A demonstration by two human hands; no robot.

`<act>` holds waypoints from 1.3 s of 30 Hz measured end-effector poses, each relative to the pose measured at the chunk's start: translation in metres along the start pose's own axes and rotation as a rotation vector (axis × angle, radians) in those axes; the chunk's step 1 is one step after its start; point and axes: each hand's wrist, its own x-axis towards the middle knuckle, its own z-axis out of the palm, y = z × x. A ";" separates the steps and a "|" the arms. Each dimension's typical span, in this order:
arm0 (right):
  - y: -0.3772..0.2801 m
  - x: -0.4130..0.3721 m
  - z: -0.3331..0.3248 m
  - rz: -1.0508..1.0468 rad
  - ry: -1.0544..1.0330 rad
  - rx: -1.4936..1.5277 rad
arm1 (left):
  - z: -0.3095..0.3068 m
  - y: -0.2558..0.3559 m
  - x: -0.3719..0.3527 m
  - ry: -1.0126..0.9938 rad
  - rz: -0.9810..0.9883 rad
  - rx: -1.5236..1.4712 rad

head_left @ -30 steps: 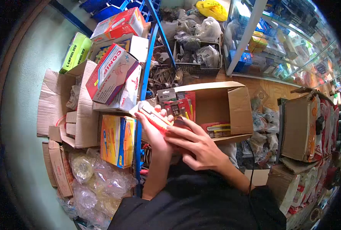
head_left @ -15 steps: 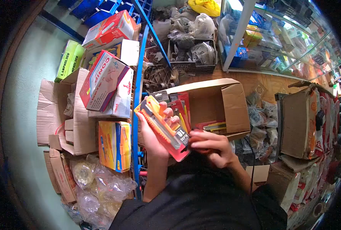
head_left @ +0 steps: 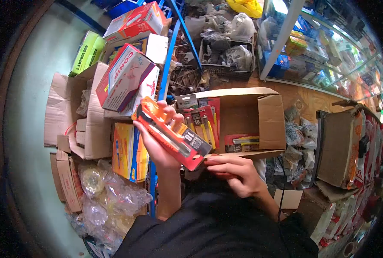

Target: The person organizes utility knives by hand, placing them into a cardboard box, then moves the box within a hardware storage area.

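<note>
My left hand (head_left: pixel 159 148) is wrapped round a packaged utility knife (head_left: pixel 168 131), an orange cutter in a clear blister on a red and black card marked 18. The pack is tilted, its card end pointing down to the right. Close to that lower end is my right hand (head_left: pixel 236 172), fingers curled together; a bit of red shows under them, and what they hold is hidden. Behind the pack, an open cardboard box (head_left: pixel 271 122) contains several more carded cutters (head_left: pixel 206 124) with yellow handles, leaning at its left side, and another carded pack (head_left: pixel 243 142) near its front edge.
To the left, a blue rack post (head_left: pixel 168 56) stands beside stacked cartons (head_left: pixel 125 77) and a yellow-blue box (head_left: pixel 129 150). Clear plastic packs (head_left: pixel 109 202) lie below. A crate of bags (head_left: pixel 228 56) and a glass cabinet (head_left: pixel 312 51) are behind; another carton (head_left: pixel 338 144) stands right.
The view has shifted, so the surroundings sit further right. My left hand has turned the knife pack and moved slightly left. My right hand has come a little away from the pack's lower end.
</note>
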 end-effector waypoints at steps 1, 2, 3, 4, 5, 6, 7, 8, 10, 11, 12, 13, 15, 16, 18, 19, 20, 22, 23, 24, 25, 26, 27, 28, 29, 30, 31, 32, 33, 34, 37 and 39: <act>0.004 -0.003 -0.001 0.078 0.049 0.079 | 0.000 0.006 -0.001 -0.043 -0.004 -0.003; 0.007 -0.007 -0.003 0.159 0.099 0.156 | 0.003 0.008 -0.005 -0.051 0.041 0.083; 0.009 -0.009 -0.004 0.239 0.150 0.229 | 0.006 0.008 -0.009 -0.060 0.085 0.166; 0.007 -0.011 -0.001 0.437 0.201 0.471 | 0.003 0.009 -0.012 -0.116 0.072 0.139; 0.005 -0.009 -0.001 0.470 0.135 0.489 | -0.001 0.009 -0.016 -0.171 0.054 0.113; 0.000 -0.005 -0.002 0.503 0.073 0.508 | -0.004 0.009 -0.022 -0.135 0.036 0.103; -0.004 -0.001 0.000 0.535 0.012 0.528 | -0.008 0.004 -0.026 -0.099 0.063 0.152; -0.002 -0.001 0.010 0.500 0.072 0.512 | -0.013 -0.004 -0.031 -0.062 0.090 0.202; 0.001 0.003 0.021 0.669 0.186 0.539 | -0.021 -0.019 -0.044 0.064 0.121 0.327; 0.001 0.006 0.026 0.751 0.241 0.550 | -0.024 -0.027 -0.049 0.052 0.135 0.333; -0.001 0.014 0.026 0.658 0.364 0.590 | -0.023 -0.032 -0.052 0.080 0.132 0.372; 0.000 0.017 0.018 0.690 0.374 0.484 | -0.023 -0.033 -0.057 0.110 0.129 0.411; 0.000 0.028 0.002 0.552 0.433 0.350 | -0.047 -0.022 -0.064 0.174 0.112 0.485; 0.000 0.034 -0.009 0.514 0.439 0.304 | -0.049 -0.015 -0.067 0.231 0.080 0.437; -0.007 0.049 -0.028 0.480 0.469 0.244 | -0.051 -0.004 -0.068 0.229 0.061 0.334; -0.010 0.056 -0.036 0.428 0.469 0.204 | -0.052 0.000 -0.066 0.171 0.074 0.280; -0.005 0.058 -0.046 0.403 0.402 0.189 | -0.052 0.005 -0.064 0.111 0.088 0.226; 0.000 0.065 -0.060 0.356 0.291 0.211 | -0.053 0.013 -0.063 0.106 0.153 0.516; 0.002 0.070 -0.065 0.339 0.235 0.159 | -0.053 0.017 -0.063 0.107 0.183 0.659; 0.003 0.074 -0.069 0.322 0.180 0.108 | -0.054 0.020 -0.064 0.107 0.210 0.804; 0.005 0.079 -0.071 0.304 0.125 0.059 | -0.056 0.022 -0.060 0.233 0.234 1.195; -0.003 0.087 -0.070 0.285 0.106 0.048 | -0.056 0.025 -0.061 0.208 0.221 1.409; -0.003 0.091 -0.068 0.289 0.067 0.017 | -0.056 0.028 -0.061 0.179 0.207 1.626; -0.002 0.095 -0.067 0.291 0.029 -0.015 | -0.060 0.031 -0.063 0.207 0.172 1.797; -0.002 0.098 -0.065 0.295 -0.005 -0.046 | -0.058 0.032 -0.063 0.165 0.208 1.912; 0.008 0.100 -0.060 0.356 -0.034 -0.127 | -0.060 0.031 -0.065 0.150 0.244 1.953; 0.015 0.104 -0.054 0.400 -0.051 -0.193 | -0.063 0.031 -0.065 0.131 0.280 1.991; 0.024 0.107 -0.049 0.373 -0.107 -0.231 | -0.063 0.031 -0.065 0.058 0.297 2.023; 0.031 0.111 -0.044 0.346 -0.165 -0.270 | -0.063 0.031 -0.065 -0.015 0.316 2.052; 0.033 0.120 -0.040 0.388 -0.252 -0.288 | -0.063 0.031 -0.064 -0.087 0.336 2.081; 0.038 0.138 -0.018 0.450 -0.156 -0.224 | -0.054 0.023 -0.060 -0.159 0.370 2.136; 0.044 0.144 -0.008 0.443 -0.052 -0.250 | -0.063 0.020 -0.058 -0.153 0.309 2.164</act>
